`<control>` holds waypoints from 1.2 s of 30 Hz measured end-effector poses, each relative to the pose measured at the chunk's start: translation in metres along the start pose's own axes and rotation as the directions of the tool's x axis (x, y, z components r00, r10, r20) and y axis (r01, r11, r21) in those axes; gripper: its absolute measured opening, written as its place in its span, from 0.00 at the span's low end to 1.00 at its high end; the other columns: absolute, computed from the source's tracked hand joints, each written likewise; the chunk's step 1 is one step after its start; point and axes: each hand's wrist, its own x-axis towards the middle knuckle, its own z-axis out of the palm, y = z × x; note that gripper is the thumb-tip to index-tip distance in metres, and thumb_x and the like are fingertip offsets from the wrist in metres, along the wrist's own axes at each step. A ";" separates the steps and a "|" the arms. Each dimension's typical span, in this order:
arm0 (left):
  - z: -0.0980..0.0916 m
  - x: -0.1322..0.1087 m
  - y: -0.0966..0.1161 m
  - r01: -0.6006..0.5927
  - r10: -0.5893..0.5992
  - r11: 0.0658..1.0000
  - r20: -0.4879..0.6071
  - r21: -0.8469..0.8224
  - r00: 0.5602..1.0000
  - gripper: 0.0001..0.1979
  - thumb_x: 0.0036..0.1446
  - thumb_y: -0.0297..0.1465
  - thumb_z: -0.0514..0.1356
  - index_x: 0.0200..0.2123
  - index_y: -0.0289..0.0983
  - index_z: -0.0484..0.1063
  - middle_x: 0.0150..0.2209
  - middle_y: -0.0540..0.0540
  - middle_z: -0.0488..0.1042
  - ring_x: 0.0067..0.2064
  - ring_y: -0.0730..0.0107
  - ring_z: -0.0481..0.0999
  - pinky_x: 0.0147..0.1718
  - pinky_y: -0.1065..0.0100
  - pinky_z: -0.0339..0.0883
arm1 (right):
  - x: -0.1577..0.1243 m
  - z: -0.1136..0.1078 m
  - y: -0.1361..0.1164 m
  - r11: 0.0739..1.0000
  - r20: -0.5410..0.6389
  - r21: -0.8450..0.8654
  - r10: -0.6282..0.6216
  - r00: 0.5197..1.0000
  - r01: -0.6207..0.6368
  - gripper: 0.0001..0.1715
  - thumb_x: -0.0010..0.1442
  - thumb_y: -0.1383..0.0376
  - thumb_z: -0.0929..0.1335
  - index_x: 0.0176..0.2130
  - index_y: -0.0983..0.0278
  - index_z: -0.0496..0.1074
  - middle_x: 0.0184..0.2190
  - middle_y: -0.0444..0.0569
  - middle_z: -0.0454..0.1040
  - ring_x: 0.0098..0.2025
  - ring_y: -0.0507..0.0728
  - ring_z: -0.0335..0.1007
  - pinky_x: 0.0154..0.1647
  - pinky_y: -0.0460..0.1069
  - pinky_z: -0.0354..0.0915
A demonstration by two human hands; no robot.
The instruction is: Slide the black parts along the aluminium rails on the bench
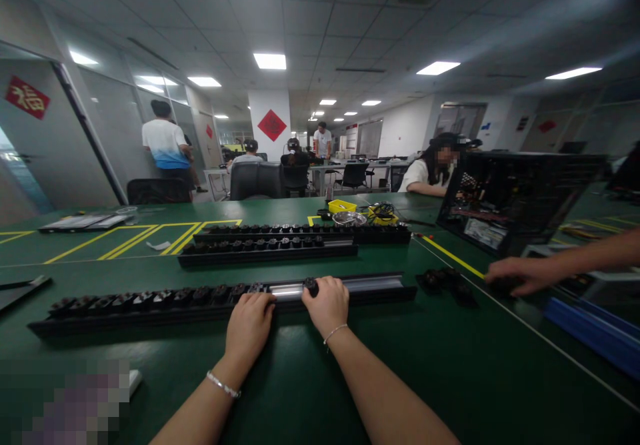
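Note:
A long black rail [373, 289] lies across the green table [310, 385] in front of me, its left half filled with several small black parts [150, 298]. My left hand [249, 327] rests curled against the rail's front edge beside the last seated part. My right hand [327, 303] is closed over a black part [311, 285] sitting in the rail's silver groove. Both wrists wear thin bracelets.
Two more filled black rails [270, 253] [305, 233] lie farther back. A pile of loose black parts [447, 282] sits to the right, where another person's hand [520, 275] reaches in. An open computer case [515, 198], a yellow bin [341, 205] and a metal bowl [349, 218] stand behind.

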 end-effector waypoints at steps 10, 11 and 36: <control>0.000 0.000 -0.001 -0.001 0.001 1.000 -0.012 -0.017 1.000 0.10 0.55 0.29 0.51 0.36 0.40 0.71 0.36 0.46 0.74 0.42 0.61 0.67 0.43 0.59 0.62 | 0.002 0.000 0.003 1.000 -0.021 -0.023 0.020 1.000 -0.020 0.13 0.54 0.58 0.63 0.32 0.63 0.72 0.35 0.51 0.72 0.42 0.57 0.62 0.43 0.51 0.52; 0.000 0.000 -0.001 0.001 -0.002 1.000 -0.012 -0.019 1.000 0.10 0.55 0.29 0.51 0.36 0.40 0.71 0.36 0.46 0.74 0.41 0.61 0.67 0.42 0.59 0.62 | 0.002 0.000 0.003 0.999 -0.021 -0.026 0.021 1.000 -0.022 0.13 0.54 0.58 0.63 0.32 0.63 0.72 0.35 0.51 0.72 0.42 0.57 0.62 0.43 0.51 0.52; 0.002 -0.001 -0.002 -0.013 0.013 1.000 -0.023 0.005 1.000 0.10 0.55 0.30 0.51 0.36 0.40 0.71 0.36 0.46 0.75 0.42 0.62 0.69 0.43 0.60 0.62 | 0.006 -0.004 0.016 1.000 -0.008 0.011 -0.007 1.000 0.007 0.14 0.54 0.57 0.63 0.31 0.62 0.72 0.35 0.49 0.72 0.40 0.56 0.63 0.41 0.49 0.53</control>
